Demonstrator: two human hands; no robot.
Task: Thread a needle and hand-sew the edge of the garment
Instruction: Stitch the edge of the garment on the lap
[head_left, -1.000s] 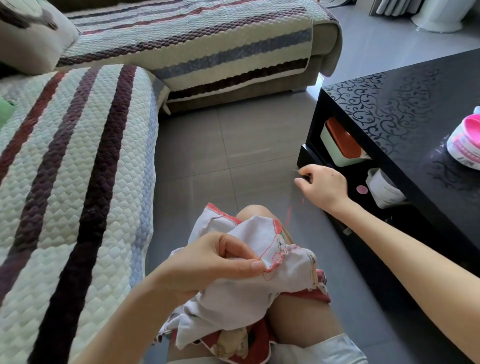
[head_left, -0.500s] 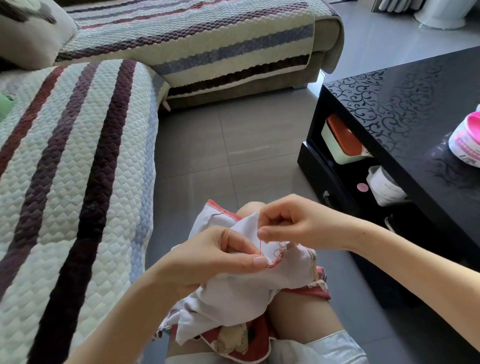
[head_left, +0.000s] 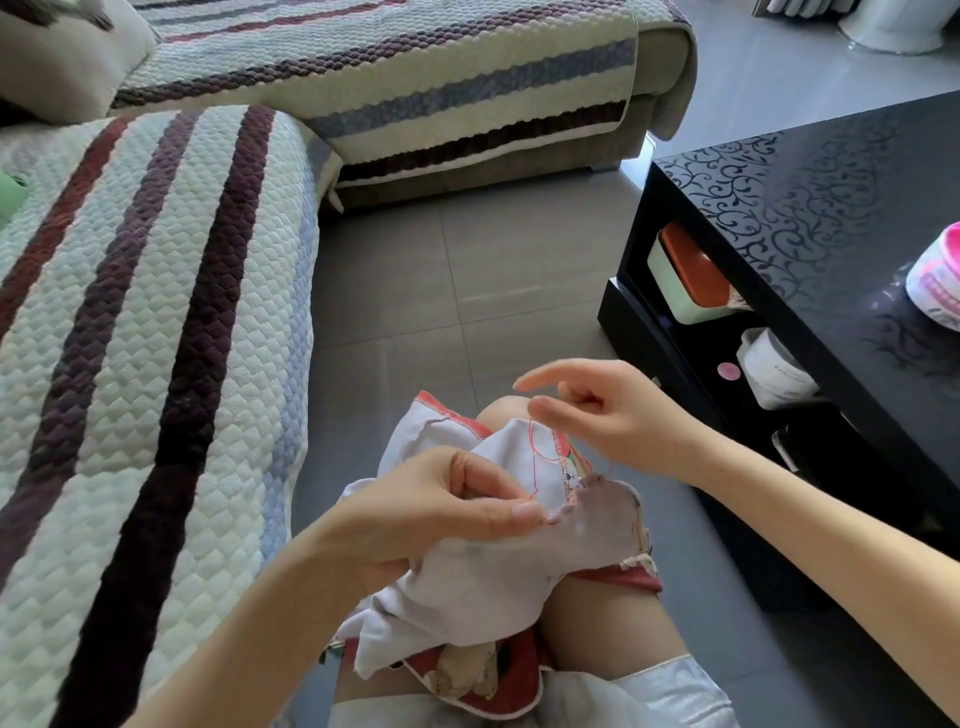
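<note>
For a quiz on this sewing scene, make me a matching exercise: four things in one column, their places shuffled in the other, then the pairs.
1 garment
2 red thread
3 pink tub
4 orange-lidded box

A on top of the black table
B pinched by the left hand
C on that table's lower shelf
D rising towards the right hand

Pairs: 1-B, 2-D, 3-A, 4-C

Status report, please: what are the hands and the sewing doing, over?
Left hand pinches edge of white garment. Right hand just above, red thread reaching it; needle unseen. Nothing obstructing.
</note>
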